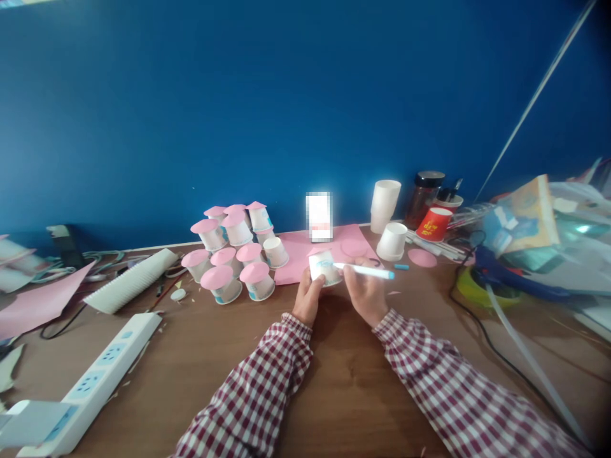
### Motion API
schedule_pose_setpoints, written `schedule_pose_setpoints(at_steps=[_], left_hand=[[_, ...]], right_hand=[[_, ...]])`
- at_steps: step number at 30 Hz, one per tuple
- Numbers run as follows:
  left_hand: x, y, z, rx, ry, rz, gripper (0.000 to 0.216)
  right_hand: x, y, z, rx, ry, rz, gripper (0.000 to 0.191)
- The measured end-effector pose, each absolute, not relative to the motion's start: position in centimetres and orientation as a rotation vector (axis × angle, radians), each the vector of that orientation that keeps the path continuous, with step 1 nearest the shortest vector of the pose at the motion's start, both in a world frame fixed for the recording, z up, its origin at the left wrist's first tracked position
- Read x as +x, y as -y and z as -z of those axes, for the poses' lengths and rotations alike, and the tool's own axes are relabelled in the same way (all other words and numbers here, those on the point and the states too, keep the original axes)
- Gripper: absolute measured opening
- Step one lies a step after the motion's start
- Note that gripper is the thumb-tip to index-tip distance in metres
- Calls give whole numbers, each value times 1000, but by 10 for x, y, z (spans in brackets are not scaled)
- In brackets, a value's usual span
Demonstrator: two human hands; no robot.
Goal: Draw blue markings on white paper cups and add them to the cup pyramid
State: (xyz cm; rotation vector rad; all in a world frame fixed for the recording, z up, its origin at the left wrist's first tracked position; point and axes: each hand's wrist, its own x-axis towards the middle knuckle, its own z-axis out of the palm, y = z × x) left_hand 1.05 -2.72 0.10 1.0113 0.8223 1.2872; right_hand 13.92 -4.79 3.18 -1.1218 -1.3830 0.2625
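Observation:
My left hand (309, 296) grips a white paper cup (323, 266) upside down, and blue marks show on the cup's side. In my right hand (366, 296) is a white marker (370, 271) with a light blue end; its tip is at the cup's right side. A blue marker cap (401, 267) lies on the table to the right of my hand. Behind the cup is a sheet of pink paper (298, 251). To the left stand several upturned cups with pink cone tops (217, 277). A plain upturned cup (275, 253) is beside them.
A stack of white cups (384, 202), another upturned cup (393, 242), a red cup (435, 224) and a dark jar (424, 191) stand at right. A pixelated bright screen (319, 216) is at the back. On the left lies a power strip (107, 369); a cable (487, 340) crosses the right.

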Motion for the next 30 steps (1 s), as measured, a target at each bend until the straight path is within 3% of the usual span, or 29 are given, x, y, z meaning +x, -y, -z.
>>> schedule_pose_setpoints(at_steps=[30], left_hand=[[12, 30, -11, 937, -742, -1290, 42]], right_hand=[[138, 49, -33, -1081, 1374, -314, 15]])
